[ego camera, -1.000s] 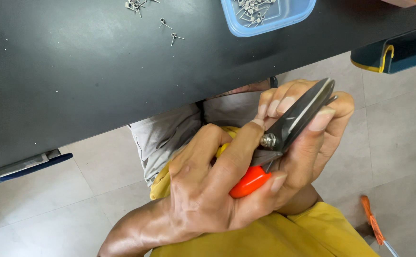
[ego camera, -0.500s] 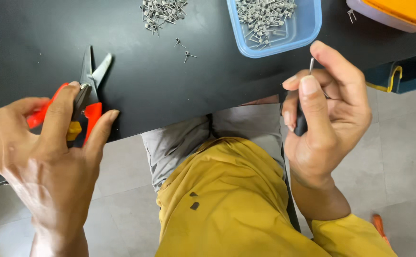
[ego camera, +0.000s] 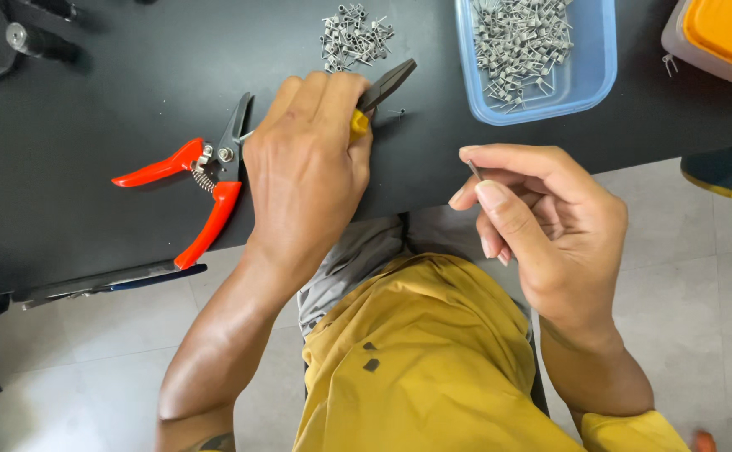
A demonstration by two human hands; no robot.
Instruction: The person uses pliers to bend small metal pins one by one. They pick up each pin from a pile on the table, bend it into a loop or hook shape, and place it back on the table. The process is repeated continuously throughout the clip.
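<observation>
My left hand (ego camera: 307, 159) rests on the black table (ego camera: 98, 109) and closes around yellow-handled pliers (ego camera: 380, 90), whose dark jaws stick out past my fingers. Just left of it lie red-handled cutters (ego camera: 207, 180), open and flat on the table. My right hand (ego camera: 533, 218) hovers off the table's front edge and pinches a small thin metal piece (ego camera: 472, 168) between thumb and forefinger. A loose heap of small metal parts (ego camera: 351, 35) lies beyond the pliers.
A blue plastic tray (ego camera: 584, 79) holding several metal parts stands at the back right, next to an orange-lidded box (ego camera: 722, 38). A dark cylindrical tool (ego camera: 35, 42) lies at the far left. A blue-edged flat bar (ego camera: 106, 283) juts out under the table's front edge.
My left hand has let go of the red cutters, which now lie on the table, and has moved right onto the yellow pliers. My right hand still pinches the metal piece.
</observation>
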